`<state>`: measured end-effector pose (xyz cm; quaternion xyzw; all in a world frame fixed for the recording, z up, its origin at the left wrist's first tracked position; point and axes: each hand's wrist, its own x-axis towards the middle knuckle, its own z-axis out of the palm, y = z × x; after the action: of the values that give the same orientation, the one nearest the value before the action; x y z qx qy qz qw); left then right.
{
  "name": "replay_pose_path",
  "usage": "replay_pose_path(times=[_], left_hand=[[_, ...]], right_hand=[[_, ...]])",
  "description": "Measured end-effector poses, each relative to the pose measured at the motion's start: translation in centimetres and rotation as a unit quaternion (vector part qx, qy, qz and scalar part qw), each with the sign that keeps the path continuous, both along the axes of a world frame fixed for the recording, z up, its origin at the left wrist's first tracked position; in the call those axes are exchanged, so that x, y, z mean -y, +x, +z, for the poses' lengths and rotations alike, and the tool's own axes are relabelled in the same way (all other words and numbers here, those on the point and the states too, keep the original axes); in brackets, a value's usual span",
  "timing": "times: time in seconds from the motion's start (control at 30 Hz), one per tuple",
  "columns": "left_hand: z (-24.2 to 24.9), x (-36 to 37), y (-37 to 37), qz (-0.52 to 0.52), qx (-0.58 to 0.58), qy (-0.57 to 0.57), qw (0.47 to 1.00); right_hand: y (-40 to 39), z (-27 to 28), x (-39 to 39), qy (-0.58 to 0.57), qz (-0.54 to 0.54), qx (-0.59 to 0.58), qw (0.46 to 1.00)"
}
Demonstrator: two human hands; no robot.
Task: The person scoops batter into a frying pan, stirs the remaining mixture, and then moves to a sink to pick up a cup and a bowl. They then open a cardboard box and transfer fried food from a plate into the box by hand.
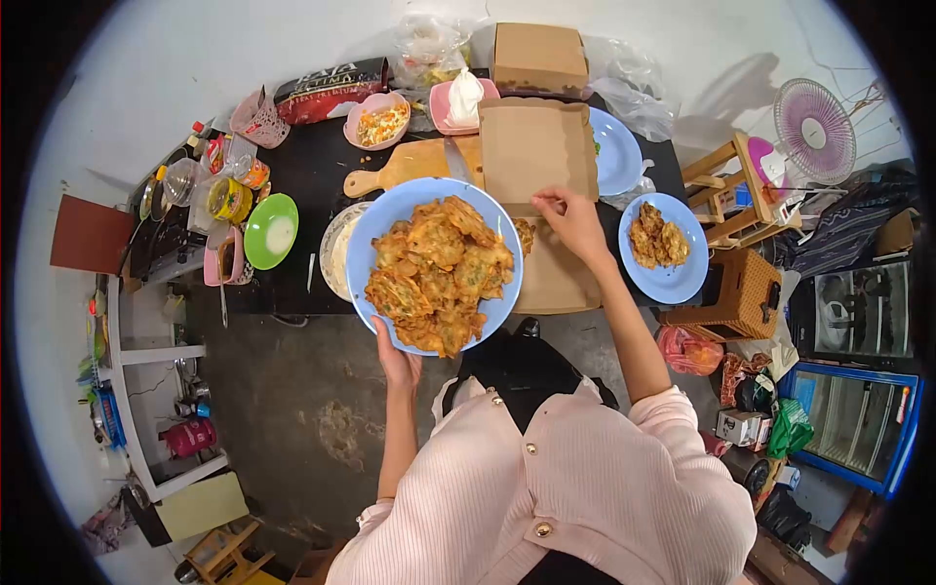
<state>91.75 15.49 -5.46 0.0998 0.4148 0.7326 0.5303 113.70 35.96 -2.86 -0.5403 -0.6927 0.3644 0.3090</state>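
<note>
at the left end of the dark table (302,283) jars and a clear container are crowding the corner, and a green bowl (271,230) is sitting just inside them near the front edge. a pink basket (259,119) and a dark printed bag (330,88) are lying along the back edge, with a pink bowl of chopped vegetables (378,121) beside them. the left hand (398,361) is gripping the near rim of a big blue plate (375,234) from below, holding it over the table's front edge; the plate is carrying a heap of golden fritters (439,273) and is covering most of a white dish (336,253) behind its left side. a wooden cutting board (409,166) with a knife on it is lying behind the plate toward the middle. the right hand (573,222) is pinching something small between its fingertips over an open brown cardboard box (546,273), whose raised lid (536,146) is standing just behind the hand; what the fingers are holding is too small to tell. a closed cardboard box (539,57) is sitting at the back edge, an empty blue plate (616,151) is lying beside the lid, and a small blue plate with fritters (665,249) is resting at the right front corner.
</note>
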Motion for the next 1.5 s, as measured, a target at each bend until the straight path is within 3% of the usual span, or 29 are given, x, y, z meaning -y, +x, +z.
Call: replay_pose_path(times=[0.1,0.17,0.23,0.37,0.47,0.67,0.77,0.9,1.0,1.27,1.5], left_hand=[[0.4,-0.4,0.5,-0.025,-0.003,-0.007,1.0],[0.1,-0.7,0.6,-0.04,0.006,0.009,0.999],[-0.2,-1.0,0.8,-0.041,0.013,0.009,0.999],[-0.8,-1.3,0.7,-0.06,0.026,0.011,0.998],[-0.8,-1.5,0.6,-0.063,0.04,0.006,0.997],[-0.5,-1.5,0.6,-0.031,0.022,0.023,0.999],[-0.7,-1.1,-0.2,0.007,0.008,0.0,1.0],[-0.5,-1.0,-1.6,0.03,0.009,0.004,0.999],[0.2,-1.0,-1.7,0.05,-0.01,0.0,0.999],[0.5,-1.1,-1.7,0.062,0.01,-0.009,0.998],[-0.8,-1.0,-1.6,0.031,0.022,0.016,0.999]], right_hand=[[-1.5,7.1,2.1,0.053,0.101,-0.067,0.991],[-2.0,9.3,3.6,0.113,0.145,0.014,0.983],[-2.5,9.5,4.6,0.155,0.151,0.069,0.974],[-2.5,8.3,4.2,0.17,0.11,0.035,0.979],[-1.6,8.5,2.8,0.056,0.07,-0.025,0.996],[2.6,6.3,0.2,-0.013,0.008,-0.181,0.983],[5.6,5.5,-0.5,-0.058,-0.009,-0.183,0.981],[7.7,3.7,-0.9,-0.051,0.001,0.051,0.997],[7.6,0.4,-1.6,-0.01,0.063,0.134,0.989],[6.0,-5.2,-3.8,0.001,0.11,0.23,0.967],[4.9,-9.1,-5.0,0.059,0.057,0.364,0.928]])
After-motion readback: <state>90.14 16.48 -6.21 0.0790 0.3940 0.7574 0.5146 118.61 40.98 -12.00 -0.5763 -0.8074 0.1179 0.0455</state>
